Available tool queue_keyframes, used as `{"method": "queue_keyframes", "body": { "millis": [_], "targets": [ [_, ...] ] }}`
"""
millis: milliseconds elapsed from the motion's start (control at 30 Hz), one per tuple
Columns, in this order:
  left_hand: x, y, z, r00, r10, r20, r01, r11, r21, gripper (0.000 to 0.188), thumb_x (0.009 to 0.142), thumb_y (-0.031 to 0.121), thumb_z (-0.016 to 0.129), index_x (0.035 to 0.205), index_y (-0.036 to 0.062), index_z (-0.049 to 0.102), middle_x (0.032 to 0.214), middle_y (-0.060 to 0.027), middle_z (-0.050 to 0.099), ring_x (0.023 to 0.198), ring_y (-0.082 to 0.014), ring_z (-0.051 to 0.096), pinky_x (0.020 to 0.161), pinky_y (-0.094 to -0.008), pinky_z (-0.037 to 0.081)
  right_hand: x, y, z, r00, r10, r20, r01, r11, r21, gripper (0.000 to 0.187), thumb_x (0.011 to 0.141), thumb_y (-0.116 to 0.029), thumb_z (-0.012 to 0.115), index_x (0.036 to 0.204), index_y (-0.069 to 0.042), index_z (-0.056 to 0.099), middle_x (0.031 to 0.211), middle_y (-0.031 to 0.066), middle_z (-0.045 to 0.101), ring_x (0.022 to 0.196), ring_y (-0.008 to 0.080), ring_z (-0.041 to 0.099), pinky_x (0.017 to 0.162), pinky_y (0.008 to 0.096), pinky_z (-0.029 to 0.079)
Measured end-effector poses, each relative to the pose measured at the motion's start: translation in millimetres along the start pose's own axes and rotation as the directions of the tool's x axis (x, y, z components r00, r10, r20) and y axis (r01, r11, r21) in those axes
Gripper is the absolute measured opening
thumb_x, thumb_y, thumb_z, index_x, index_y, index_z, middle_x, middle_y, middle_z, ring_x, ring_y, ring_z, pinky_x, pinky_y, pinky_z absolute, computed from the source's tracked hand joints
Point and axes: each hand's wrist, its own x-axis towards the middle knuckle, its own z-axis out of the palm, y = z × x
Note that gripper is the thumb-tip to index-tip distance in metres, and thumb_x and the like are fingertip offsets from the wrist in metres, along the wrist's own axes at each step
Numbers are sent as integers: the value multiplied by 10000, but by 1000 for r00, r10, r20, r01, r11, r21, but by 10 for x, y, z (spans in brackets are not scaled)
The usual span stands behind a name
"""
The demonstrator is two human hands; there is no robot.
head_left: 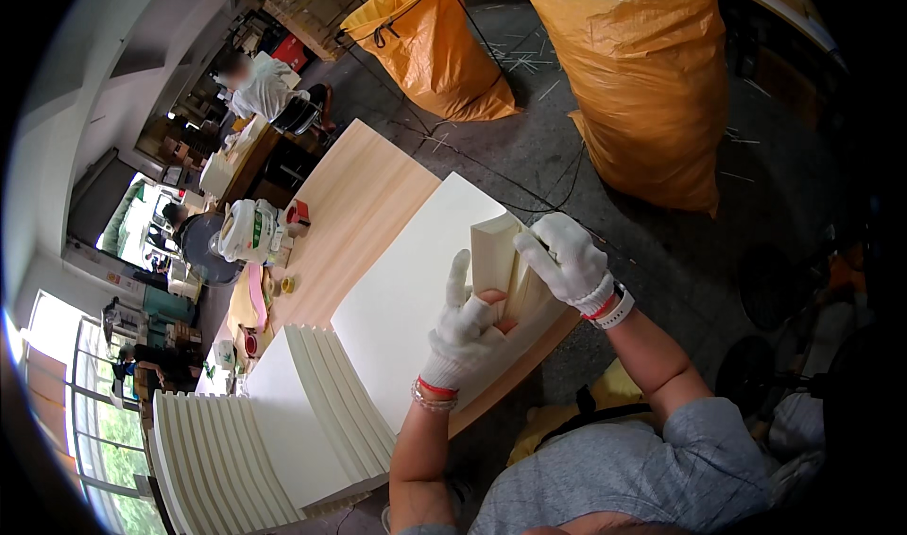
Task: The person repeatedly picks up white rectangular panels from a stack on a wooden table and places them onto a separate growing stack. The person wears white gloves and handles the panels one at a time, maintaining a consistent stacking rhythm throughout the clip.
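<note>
A cream-white piece of folded card (493,251) stands up from a stack of large white sheets (406,261) on the wooden table. My left hand (461,341), in a white glove with some bare fingertips, is at the card's near left side. Its index finger points up along the panel while the bare fingertips are bent against the card. My right hand (570,266), gloved too, has its fingers closed over the card's far right edge. The card's inner folds are partly hidden between both hands.
Overlapping white folded pieces (217,450) fan out at the lower left. Tape rolls and a white plastic bag (250,231) lie along the wooden table (354,185). Two orange sacks (633,81) stand on the dark floor beyond. A person (265,86) sits at another table.
</note>
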Motion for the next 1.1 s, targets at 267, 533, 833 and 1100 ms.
{"method": "queue_keyframes", "body": {
  "millis": [267,533,833,1100],
  "targets": [
    [7,-39,-18,999,52,-14,-52,998,22,524,689,-54,815,1163,129,689,1589,-288,308,1216,-364,610,870,-363,571,-34,32,-42,994,82,70,-83,997,10,192,938,-136,684,827,-13,586,747,116,565,682,292,563,645,403,463],
    [32,-129,-32,982,190,17,-191,978,86,446,697,-74,757,1108,85,685,1566,-324,317,944,-316,734,770,-345,600,-13,36,-6,997,65,43,-67,997,31,177,938,-133,686,840,-15,597,761,126,573,710,321,578,656,418,471],
    [-16,-100,33,1000,1,-12,0,999,35,589,592,-7,919,1088,174,657,1612,-306,211,1230,-389,614,878,-401,585,-51,70,10,996,82,18,-83,995,54,167,932,-113,687,836,-11,595,763,128,577,710,319,582,654,421,474],
    [-30,-43,-9,1000,12,-8,-11,998,58,528,688,-30,806,1175,124,674,1578,-302,302,1157,-369,654,833,-371,592,-47,67,-55,994,76,82,-82,994,68,192,923,-134,708,831,-12,591,744,121,577,695,307,585,642,406,472]
  ]
}}
